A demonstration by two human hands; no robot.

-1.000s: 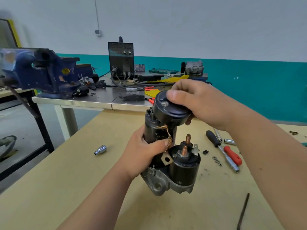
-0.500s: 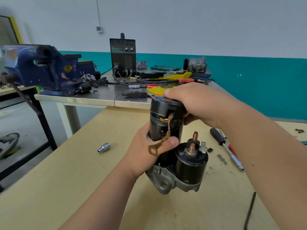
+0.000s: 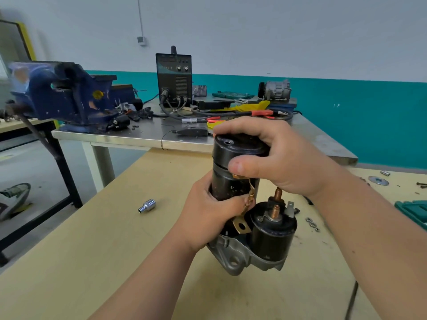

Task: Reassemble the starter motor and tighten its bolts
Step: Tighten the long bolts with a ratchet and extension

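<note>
- The right hand [image 3: 284, 158] is clamping the end cap [image 3: 238, 146] atop the starter motor [image 3: 227, 185], thumb pressing its side.
- The left hand [image 3: 208, 218] is gripping the body, holding it upright over the wooden table [image 3: 92, 250].
- A blue vise [image 3: 62, 95] and welder [image 3: 174, 77] are sitting on the steel bench [image 3: 138, 137] behind.

Left hand [image 3: 208, 218], right hand [image 3: 286, 162]: closed grip.

Wooden workbench [image 3: 92, 262]: chrome socket [image 3: 147, 206] at left; loose nuts [image 3: 312, 224], large washer [image 3: 378, 180], green case [image 3: 413, 210] at right. Steel table [image 3: 147, 135] behind: blue vise [image 3: 62, 95], black welder [image 3: 174, 79], cables.
</note>
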